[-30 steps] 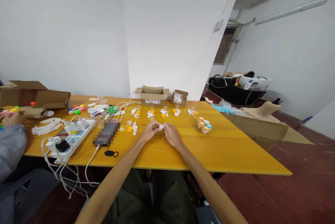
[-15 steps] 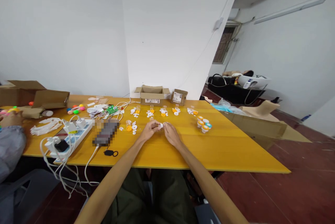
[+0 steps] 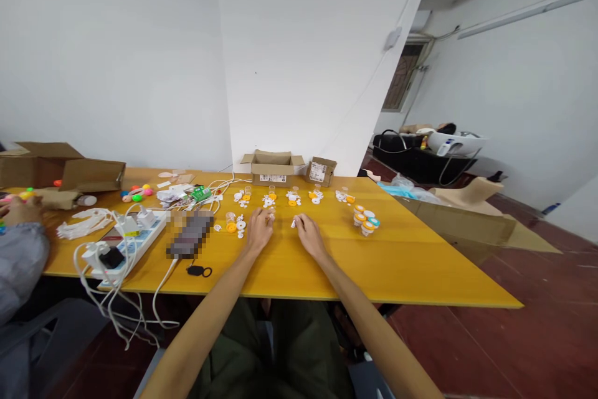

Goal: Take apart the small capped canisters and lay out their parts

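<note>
Over the middle of the table, my left hand (image 3: 260, 230) is closed, its fingertips pinched together; what they hold is mostly hidden. To its right, my right hand (image 3: 308, 234) pinches a small white plastic part (image 3: 293, 223) between thumb and fingers. A gap of bare table separates the two hands. Left of my left hand lies a group with an orange ring (image 3: 231, 228), white discs (image 3: 240, 225) and a clear cup (image 3: 230, 217). Several similar groups of white and orange parts (image 3: 293, 200) form a row beyond my hands. Round assembled pieces with orange and teal rims (image 3: 367, 220) stand together at right.
Two cardboard boxes, one open (image 3: 271, 168) and one smaller (image 3: 321, 171), stand at the wall. On the left are a power strip (image 3: 135, 246) with tangled cables, a blurred-out dark device (image 3: 190, 236) and a black key fob (image 3: 195, 271). Another person's sleeve (image 3: 21, 262) shows at far left.
My hands were together at one small white piece and have come apart. The left hand has drawn back to the left; the right hand has stayed almost in place, holding a white part.
</note>
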Demonstrator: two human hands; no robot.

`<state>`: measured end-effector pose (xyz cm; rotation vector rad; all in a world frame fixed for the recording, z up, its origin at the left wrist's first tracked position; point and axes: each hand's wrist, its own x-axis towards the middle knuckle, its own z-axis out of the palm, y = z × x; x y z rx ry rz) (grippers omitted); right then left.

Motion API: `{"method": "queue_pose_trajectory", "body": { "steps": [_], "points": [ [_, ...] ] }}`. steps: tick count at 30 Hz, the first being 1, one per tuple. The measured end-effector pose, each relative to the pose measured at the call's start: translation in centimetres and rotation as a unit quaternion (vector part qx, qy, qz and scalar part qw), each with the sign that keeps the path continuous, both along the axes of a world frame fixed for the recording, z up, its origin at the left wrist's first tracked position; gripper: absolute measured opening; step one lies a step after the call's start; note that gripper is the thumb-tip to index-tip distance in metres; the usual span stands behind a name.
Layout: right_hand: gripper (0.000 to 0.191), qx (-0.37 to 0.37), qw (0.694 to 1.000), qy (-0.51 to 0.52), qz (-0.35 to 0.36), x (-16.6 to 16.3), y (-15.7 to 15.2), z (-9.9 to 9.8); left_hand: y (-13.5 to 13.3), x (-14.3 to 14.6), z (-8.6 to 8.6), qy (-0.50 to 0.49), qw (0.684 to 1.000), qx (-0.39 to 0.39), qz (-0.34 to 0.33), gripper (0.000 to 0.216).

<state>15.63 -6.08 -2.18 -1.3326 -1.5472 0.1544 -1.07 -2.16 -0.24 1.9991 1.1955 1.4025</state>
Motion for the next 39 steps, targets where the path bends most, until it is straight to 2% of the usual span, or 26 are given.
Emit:
{"method": "queue_pose_trajectory", "body": {
  "steps": [4,9,17,24,28,31,34,39],
  "points": [
    [0.032,-0.001,1.0,0.002,0.012,-0.1,0.0,0.0,-0.3,0.0,-0.1,0.057,0.998,0.018,0.02,0.03],
    [0.028,-0.005,1.0,0.012,0.019,0.0,0.0,0.0,-0.3,0.1,-0.3,0.087,0.995,0.025,0.041,0.027],
    [0.019,-0.02,0.999,0.04,0.027,0.0,0.0,0.0,-0.2,0.0,-0.5,0.111,0.991,-0.017,0.072,0.022],
    [0.014,-0.043,0.993,0.102,0.048,0.0,0.2,-0.2,-0.6,0.1,-0.2,0.19,0.975,-0.032,0.109,0.017],
    [0.014,-0.049,0.987,0.139,0.065,0.1,0.4,-0.3,-0.8,0.2,-0.1,0.196,0.973,-0.022,0.117,0.018],
    [0.017,-0.051,0.979,0.179,0.084,0.2,0.4,-0.4,-0.9,0.4,0.1,0.15,0.985,0.019,0.082,0.019],
    [0.022,-0.05,0.969,0.22,0.106,0.2,0.5,-0.4,-1.0,0.6,0.2,0.096,0.994,0.054,0.002,0.015],
    [0.031,-0.046,0.958,0.246,0.139,0.2,0.5,-0.4,-0.7,1.1,-0.1,0.032,0.989,0.002,-0.144,0.011]
  ]
}}
